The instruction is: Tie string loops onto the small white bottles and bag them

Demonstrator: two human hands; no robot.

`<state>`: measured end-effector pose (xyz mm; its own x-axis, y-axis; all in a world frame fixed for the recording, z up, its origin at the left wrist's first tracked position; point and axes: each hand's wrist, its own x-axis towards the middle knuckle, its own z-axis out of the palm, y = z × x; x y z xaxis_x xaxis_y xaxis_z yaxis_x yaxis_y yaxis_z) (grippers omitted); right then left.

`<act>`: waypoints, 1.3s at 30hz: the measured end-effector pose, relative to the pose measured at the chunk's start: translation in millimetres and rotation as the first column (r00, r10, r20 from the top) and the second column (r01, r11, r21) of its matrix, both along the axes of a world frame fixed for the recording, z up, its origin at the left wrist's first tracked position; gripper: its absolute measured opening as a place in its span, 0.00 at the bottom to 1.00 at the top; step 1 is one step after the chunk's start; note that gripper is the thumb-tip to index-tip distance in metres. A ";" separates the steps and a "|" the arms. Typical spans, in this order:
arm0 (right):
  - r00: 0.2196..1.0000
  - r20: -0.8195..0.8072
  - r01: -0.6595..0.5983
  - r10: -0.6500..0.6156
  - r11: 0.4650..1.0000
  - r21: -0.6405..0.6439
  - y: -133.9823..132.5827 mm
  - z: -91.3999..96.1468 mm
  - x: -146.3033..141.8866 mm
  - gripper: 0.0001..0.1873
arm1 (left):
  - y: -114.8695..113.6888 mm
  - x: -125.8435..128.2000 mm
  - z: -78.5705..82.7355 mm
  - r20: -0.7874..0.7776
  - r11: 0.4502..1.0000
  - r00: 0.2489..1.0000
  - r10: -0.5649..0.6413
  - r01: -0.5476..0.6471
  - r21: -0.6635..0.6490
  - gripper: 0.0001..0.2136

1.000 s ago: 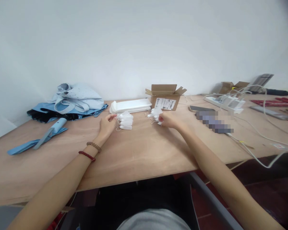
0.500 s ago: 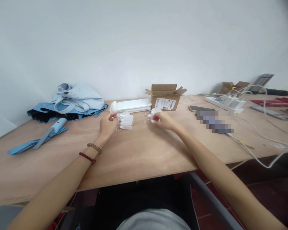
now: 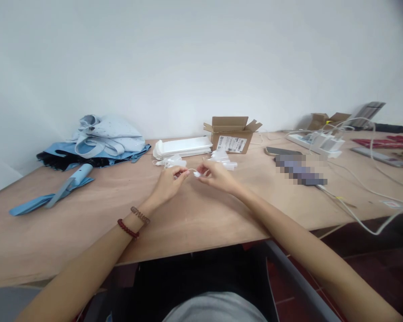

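Note:
Over the middle of the table, my left hand (image 3: 172,181) pinches one end of a thin white string (image 3: 191,169) between thumb and fingers. Facing it, my right hand (image 3: 216,175) is closed on a small white tag (image 3: 197,174) at the string's other end; the fingers cover most of it. Behind my left hand lies a group of small white string tags (image 3: 174,161), partly hidden by the hand. Another pile of white tags (image 3: 223,157) lies just behind my right hand.
A stack of flat white packets (image 3: 184,146) lies at the back beside an open cardboard box (image 3: 233,138). To the left are a folded blue umbrella (image 3: 70,179) and a pale cloth bag (image 3: 104,136). A phone (image 3: 282,152), power strip (image 3: 317,142) and cables are on the right.
My left hand has moved right and a little nearer, away from the row of tags. My right hand has come left from its pile, and the hands now meet with a string between them.

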<state>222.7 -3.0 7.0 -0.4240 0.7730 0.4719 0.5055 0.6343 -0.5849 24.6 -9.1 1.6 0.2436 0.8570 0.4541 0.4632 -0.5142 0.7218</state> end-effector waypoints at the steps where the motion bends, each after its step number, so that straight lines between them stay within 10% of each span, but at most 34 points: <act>1: 1.000 -0.020 -0.006 0.006 1.000 -0.009 -1.7 -0.6 -2.3 0.05 | 0.4 -0.5 0.2 0.040 0.999 0.999 -0.009 0.011 -0.032 0.12; 17: 0.949 -0.311 0.031 -0.060 0.995 -0.098 2.7 -19.1 -15.2 0.10 | 2.1 -3.9 7.6 0.456 0.946 0.888 0.063 0.092 -0.310 0.15; 39: 0.937 -0.350 -0.055 0.021 0.994 -0.089 -11.9 -22.0 -29.3 0.10 | 2.6 -2.9 4.6 0.396 0.937 0.918 -0.030 0.163 -0.308 0.15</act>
